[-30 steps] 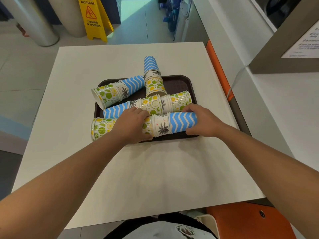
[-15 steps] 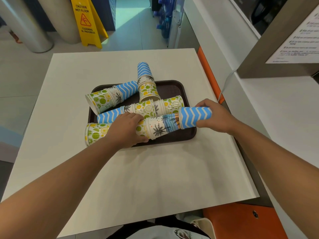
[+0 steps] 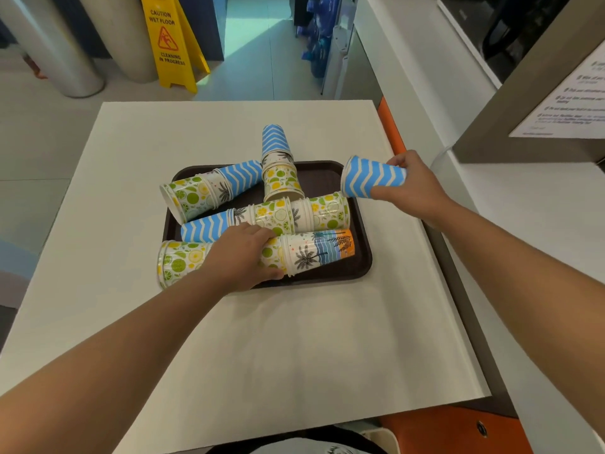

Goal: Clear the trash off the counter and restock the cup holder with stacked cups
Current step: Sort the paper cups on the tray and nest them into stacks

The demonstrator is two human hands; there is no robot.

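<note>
Left hand (image 3: 242,257) clamping down on the nearest row of cups (image 3: 262,257) lying on the tray (image 3: 361,257), right hand (image 3: 414,188) gripping a blue zigzag cup (image 3: 370,176), hovering just beyond the tray's right edge above the desk (image 3: 294,355)

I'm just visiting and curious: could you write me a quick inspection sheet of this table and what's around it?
Surface: white table carrying a dark brown tray.
Job's things: four lying stacks of patterned paper cups on the tray; the nearest stack ends in a palm-tree cup. One blue zigzag cup is held clear of the tray.
Clutter: nothing seen.
Grips: left hand presses on the nearest stack; right hand holds the blue zigzag cup.
Cables: a pale cord at the right counter.
Surroundings: yellow wet-floor sign, metal columns, posted notice, orange seat.
</note>
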